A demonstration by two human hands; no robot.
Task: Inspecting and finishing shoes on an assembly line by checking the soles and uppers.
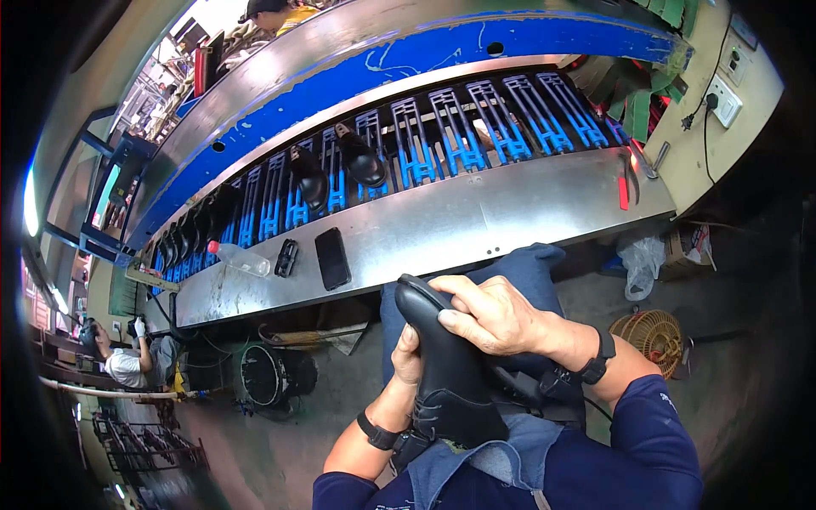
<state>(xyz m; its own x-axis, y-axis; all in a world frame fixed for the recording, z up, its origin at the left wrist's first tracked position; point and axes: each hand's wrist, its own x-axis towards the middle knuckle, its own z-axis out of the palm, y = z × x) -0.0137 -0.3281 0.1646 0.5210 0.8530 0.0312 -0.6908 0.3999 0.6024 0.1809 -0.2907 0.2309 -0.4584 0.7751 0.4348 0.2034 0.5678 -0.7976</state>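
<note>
While a smooth metal ledge (pixel 442 217) runs along a line of blue slotted racks (pixel 459 151), a flat black phone (pixel 332 258) and a clear plastic bottle (pixel 242 258) lie on its shiny top, above a dull grey floor (pixel 280 459). Glossy at its rounded toe and laced at the upper, the black shoe (pixel 444 361) is held between the person (pixel 595 463) and the ledge, toe pointing away. The left hand (pixel 409 357) grips its side, thumb upward; the right hand (pixel 491 314), reaching across, narrowly pinches the edge near the toe, fingers curled.
</note>
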